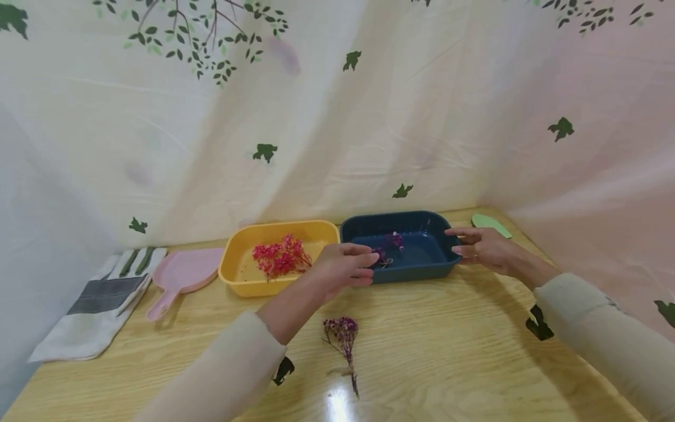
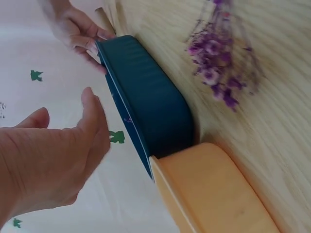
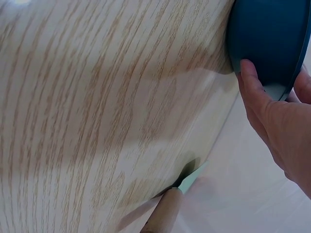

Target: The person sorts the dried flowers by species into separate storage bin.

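Observation:
My right hand (image 1: pixel 490 252) holds the right end of a dark blue plastic basin (image 1: pixel 416 272). In the right wrist view one finger lies on the basin's outer wall (image 3: pixel 267 43) and another reaches over the rim. My left hand (image 1: pixel 343 269), fingers loosely extended and holding nothing, hovers by the basin's left end. Small purple dried flowers (image 1: pixel 394 239) lie inside this basin, partly behind the left hand. A bunch of purple dried flowers (image 1: pixel 343 334) lies on the table in front, stems toward me.
A yellow basin (image 1: pixel 237 287) with pink-red dried flowers (image 1: pixel 282 256) adjoins the blue one. Further left are a pink dustpan-shaped tray (image 1: pixel 190 269) and a striped cloth (image 1: pixel 105 296). A light green blade (image 1: pixel 490 224) with a wooden handle (image 3: pixel 164 211) lies at right. Printed curtains (image 1: pixel 316 117) hang behind.

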{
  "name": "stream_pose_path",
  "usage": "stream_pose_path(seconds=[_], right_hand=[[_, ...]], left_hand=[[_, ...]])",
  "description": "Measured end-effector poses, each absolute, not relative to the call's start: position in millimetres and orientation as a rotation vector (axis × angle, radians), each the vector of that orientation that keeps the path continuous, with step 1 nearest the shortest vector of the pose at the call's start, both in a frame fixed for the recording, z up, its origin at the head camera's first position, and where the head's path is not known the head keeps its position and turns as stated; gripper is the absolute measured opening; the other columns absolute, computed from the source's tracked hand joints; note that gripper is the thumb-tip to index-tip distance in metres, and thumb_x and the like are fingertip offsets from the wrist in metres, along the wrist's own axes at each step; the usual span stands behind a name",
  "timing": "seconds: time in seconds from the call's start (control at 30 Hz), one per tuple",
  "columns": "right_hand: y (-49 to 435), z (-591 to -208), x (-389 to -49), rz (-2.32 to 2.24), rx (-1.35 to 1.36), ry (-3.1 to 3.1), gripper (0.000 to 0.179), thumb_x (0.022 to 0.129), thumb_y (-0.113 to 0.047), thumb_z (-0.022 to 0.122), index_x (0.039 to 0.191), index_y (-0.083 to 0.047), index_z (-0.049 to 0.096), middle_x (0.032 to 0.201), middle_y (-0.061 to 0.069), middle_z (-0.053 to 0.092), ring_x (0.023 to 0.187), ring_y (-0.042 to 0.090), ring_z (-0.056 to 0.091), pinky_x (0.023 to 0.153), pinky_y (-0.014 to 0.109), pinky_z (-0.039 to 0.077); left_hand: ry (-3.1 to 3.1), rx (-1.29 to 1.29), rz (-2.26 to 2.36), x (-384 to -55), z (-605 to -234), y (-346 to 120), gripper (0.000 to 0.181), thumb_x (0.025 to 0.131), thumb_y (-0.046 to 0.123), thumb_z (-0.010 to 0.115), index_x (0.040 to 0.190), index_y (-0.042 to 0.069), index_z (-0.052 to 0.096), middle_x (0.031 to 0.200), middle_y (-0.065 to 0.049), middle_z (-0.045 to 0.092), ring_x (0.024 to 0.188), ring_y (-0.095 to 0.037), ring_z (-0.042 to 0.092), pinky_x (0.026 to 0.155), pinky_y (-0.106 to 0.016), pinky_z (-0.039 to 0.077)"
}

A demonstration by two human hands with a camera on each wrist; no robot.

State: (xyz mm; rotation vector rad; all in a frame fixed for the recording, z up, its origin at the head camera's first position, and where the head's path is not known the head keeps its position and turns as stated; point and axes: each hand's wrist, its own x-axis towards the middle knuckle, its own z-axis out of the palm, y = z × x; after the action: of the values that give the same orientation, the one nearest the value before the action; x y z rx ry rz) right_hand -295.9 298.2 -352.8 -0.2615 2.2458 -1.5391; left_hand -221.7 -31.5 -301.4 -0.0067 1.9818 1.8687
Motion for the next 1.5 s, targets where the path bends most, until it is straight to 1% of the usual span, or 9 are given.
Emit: stream_pose_path(seconds=[0.23, 0.37, 0.53, 0.7, 0.9, 1.13, 1.3, 1.43, 1.5], right_hand=[[299.2, -353.7, -295.3, -1.542, -0.263, 2.248, 0.060, 0.098, -0.003, 0.052, 0.151, 0.000, 0.023, 0.155, 0.031, 0.001, 0.141, 0.047, 0.007, 0.104, 0.057, 0.038], [298.9, -353.9, -295.0, -1.535, -0.266, 2.246, 0.061, 0.098, -0.003, 0.052, 0.151, 0.000, 0.022, 0.155, 0.031, 0.001, 0.141, 0.047, 0.008, 0.105, 0.057, 0.038], [298.3, -353.5, -295.5, -1.528, -0.271, 2.249, 0.061, 0.098, -0.004, 0.053, 0.151, 0.000, 0.022, 0.155, 0.032, 0.001, 0.141, 0.047, 0.007, 0.105, 0.057, 0.037], [297.2, -353.8, -296.4, -1.529, -0.275, 2.247, 0.061, 0.098, -0.005, 0.053, 0.151, 0.000, 0.022, 0.155, 0.031, 0.001, 0.141, 0.047, 0.008, 0.105, 0.058, 0.037], [297.7, -354.5, -297.1, -1.536, -0.276, 2.245, 0.061, 0.098, -0.003, 0.052, 0.151, 0.000, 0.022, 0.155, 0.031, 0.001, 0.141, 0.047, 0.008, 0.105, 0.058, 0.037], [297.8, -354.4, -295.3, -1.540, -0.272, 2.243, 0.060, 0.098, -0.003, 0.051, 0.151, 0.001, 0.022, 0.155, 0.031, 0.000, 0.141, 0.047, 0.008, 0.104, 0.057, 0.038], [297.8, -354.3, -294.3, -1.560, -0.272, 2.231, 0.060, 0.098, -0.001, 0.051, 0.151, 0.003, 0.022, 0.155, 0.032, 0.001, 0.141, 0.047, 0.009, 0.104, 0.056, 0.039], [298.6, -354.5, -295.0, -1.563, -0.278, 2.234, 0.061, 0.098, -0.001, 0.051, 0.150, 0.003, 0.022, 0.155, 0.032, 0.002, 0.141, 0.048, 0.010, 0.103, 0.056, 0.039], [298.7, -354.9, -295.7, -1.558, -0.286, 2.236, 0.061, 0.098, -0.002, 0.052, 0.150, 0.003, 0.022, 0.155, 0.032, 0.003, 0.140, 0.048, 0.011, 0.103, 0.056, 0.039]], left_hand=[[2.035, 0.105, 1.797, -198.7, -303.9, -54.4, 0.036, 0.095, 0.016, 0.062, 0.124, -0.004, 0.058, 0.120, -0.019, 0.062, 0.101, -0.029, 0.065, 0.089, -0.040, 0.056], [2.023, 0.094, 1.786, -184.6, -311.3, -66.9, 0.036, 0.094, 0.016, 0.063, 0.123, -0.006, 0.057, 0.118, -0.017, 0.063, 0.102, -0.031, 0.065, 0.088, -0.042, 0.056], [1.968, 0.057, 1.804, -168.7, -322.9, -81.2, 0.040, 0.094, 0.013, 0.062, 0.126, -0.009, 0.054, 0.122, -0.022, 0.060, 0.103, -0.034, 0.063, 0.087, -0.042, 0.057], [1.953, 0.021, 1.799, -158.0, -333.2, -93.1, 0.041, 0.094, 0.012, 0.063, 0.127, -0.010, 0.053, 0.118, -0.022, 0.062, 0.098, -0.031, 0.064, 0.088, -0.045, 0.056], [1.916, -0.016, 1.804, -147.4, -349.3, -102.4, 0.041, 0.091, 0.014, 0.066, 0.123, -0.010, 0.055, 0.111, -0.019, 0.064, 0.094, -0.027, 0.065, 0.086, -0.043, 0.057], [1.984, -0.062, 1.786, -136.1, -375.8, -96.0, 0.042, 0.086, 0.013, 0.072, 0.117, -0.011, 0.057, 0.096, -0.012, 0.066, 0.079, -0.019, 0.065, 0.076, -0.039, 0.060], [2.170, -0.087, 1.717, -133.8, -382.3, -86.4, 0.043, 0.080, 0.015, 0.079, 0.112, -0.006, 0.062, 0.088, -0.008, 0.066, 0.070, -0.016, 0.064, 0.062, -0.035, 0.060], [2.383, -0.017, 1.586, -134.3, -383.7, -80.1, 0.046, 0.073, 0.021, 0.085, 0.107, -0.003, 0.065, 0.079, -0.006, 0.062, 0.056, -0.013, 0.058, 0.049, -0.029, 0.053], [2.513, 0.025, 1.473, -134.7, -384.8, -76.5, 0.047, 0.070, 0.026, 0.087, 0.103, -0.001, 0.065, 0.075, -0.004, 0.058, 0.055, -0.012, 0.053, 0.048, -0.026, 0.047]])
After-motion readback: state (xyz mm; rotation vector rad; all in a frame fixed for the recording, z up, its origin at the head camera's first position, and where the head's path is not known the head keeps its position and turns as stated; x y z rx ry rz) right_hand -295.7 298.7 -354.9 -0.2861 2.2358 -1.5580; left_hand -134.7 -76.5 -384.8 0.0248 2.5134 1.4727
